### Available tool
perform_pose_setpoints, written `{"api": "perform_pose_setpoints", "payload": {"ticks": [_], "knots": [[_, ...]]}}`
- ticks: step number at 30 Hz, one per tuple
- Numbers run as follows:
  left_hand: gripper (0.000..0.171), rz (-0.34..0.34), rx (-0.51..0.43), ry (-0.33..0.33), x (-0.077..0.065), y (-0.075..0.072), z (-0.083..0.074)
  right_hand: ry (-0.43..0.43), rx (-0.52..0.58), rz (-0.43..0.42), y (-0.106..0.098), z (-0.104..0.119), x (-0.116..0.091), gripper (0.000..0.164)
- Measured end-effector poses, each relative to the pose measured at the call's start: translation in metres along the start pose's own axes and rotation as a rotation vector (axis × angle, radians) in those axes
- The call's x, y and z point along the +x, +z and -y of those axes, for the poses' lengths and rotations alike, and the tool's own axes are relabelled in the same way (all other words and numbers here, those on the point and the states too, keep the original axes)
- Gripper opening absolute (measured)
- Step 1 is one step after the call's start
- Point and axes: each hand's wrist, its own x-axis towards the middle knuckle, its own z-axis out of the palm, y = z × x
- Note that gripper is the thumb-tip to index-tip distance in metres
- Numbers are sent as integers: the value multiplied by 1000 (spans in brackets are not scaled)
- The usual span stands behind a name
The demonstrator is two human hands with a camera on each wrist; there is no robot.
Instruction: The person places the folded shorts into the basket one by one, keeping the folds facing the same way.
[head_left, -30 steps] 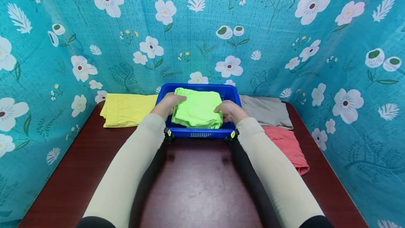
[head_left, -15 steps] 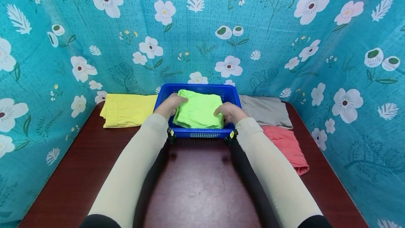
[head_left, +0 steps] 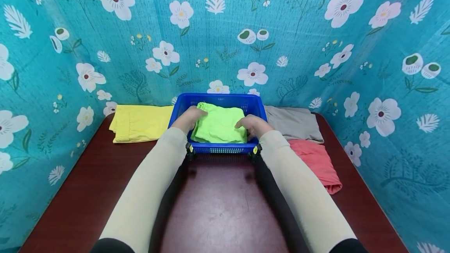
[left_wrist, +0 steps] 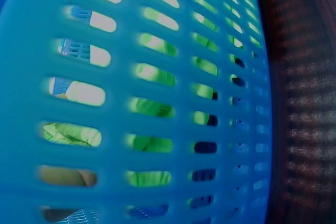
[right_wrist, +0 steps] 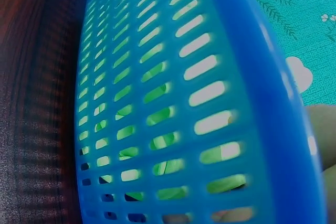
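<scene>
A folded lime-green garment [head_left: 220,125] lies inside the blue plastic basket [head_left: 219,150] at the back of the table. My left hand [head_left: 188,118] holds its left edge, thumb on top. At the opposite edge my right hand [head_left: 256,125] grips the cloth the same way. The other fingers of both hands are mostly hidden by the cloth. In the left wrist view, the slotted basket wall [left_wrist: 23,72] fills most of the picture, with green cloth showing through. The basket rim [right_wrist: 265,85] crosses the right wrist view, and part of a hand shows beyond it.
Left of the basket lies a folded yellow garment [head_left: 142,123]. Folded grey cloth [head_left: 295,123] lies to the right, with a folded coral-red garment [head_left: 316,163] in front of it. A flowered teal curtain [head_left: 218,42] encloses the dark brown table [head_left: 219,202] at the back and sides.
The green garment has sunk slightly lower into the basket, and its left edge has shifted a little right with my left hand. My right hand has barely moved.
</scene>
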Motion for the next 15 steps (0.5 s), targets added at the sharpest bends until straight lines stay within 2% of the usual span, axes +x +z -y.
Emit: {"api": "perform_pose_setpoints", "payload": {"ticks": [7, 15], "knots": [[79, 13, 43, -4, -5, -2, 0, -19, -31, -13, 4, -2, 1, 82], [73, 17, 114, -56, 2, -5, 2, -25, -43, -30, 5, -1, -1, 82]]}}
